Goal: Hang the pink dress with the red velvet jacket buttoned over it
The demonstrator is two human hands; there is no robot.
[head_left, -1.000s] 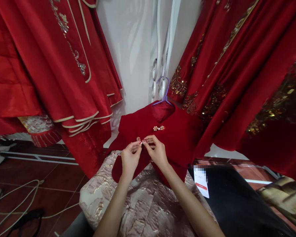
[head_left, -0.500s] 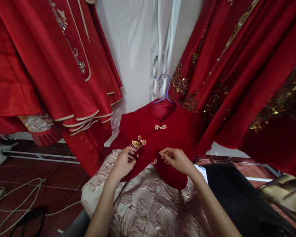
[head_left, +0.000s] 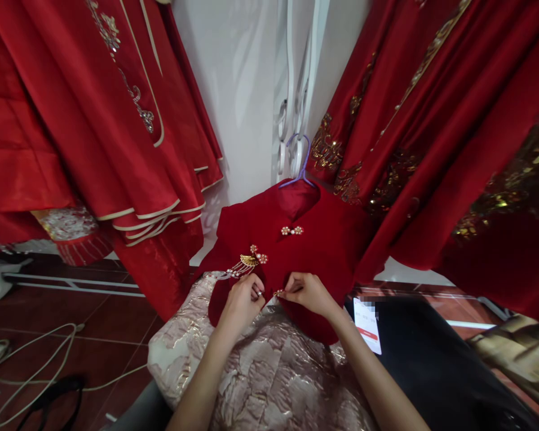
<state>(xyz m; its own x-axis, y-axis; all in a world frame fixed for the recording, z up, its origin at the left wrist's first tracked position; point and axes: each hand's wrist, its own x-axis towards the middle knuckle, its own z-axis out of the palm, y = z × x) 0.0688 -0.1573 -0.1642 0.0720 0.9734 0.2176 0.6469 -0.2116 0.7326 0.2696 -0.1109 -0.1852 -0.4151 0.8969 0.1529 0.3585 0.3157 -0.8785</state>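
Observation:
A small dark red velvet jacket [head_left: 323,245] on a purple hanger [head_left: 300,161] lies over a pale pink brocade skirt [head_left: 269,383] in front of me. It has pearl clasps: one near the collar [head_left: 292,230], one with a gold fan ornament and tassel [head_left: 250,260] lower down. My left hand [head_left: 242,302] and my right hand [head_left: 308,292] meet at a third, lowest clasp [head_left: 279,293], fingers pinched on it and the jacket edge.
Red embroidered gowns hang at left [head_left: 94,120] and right [head_left: 431,120], with a white wall [head_left: 242,90] between. A white tag [head_left: 367,326] lies on black cloth [head_left: 431,365] at right. White cords [head_left: 36,359] trail over the dark red tiled floor.
Both hands moved down from the middle clasp to the lowest clasp. The gold fan ornament and tassel now show. The right hand came back left to meet the left hand.

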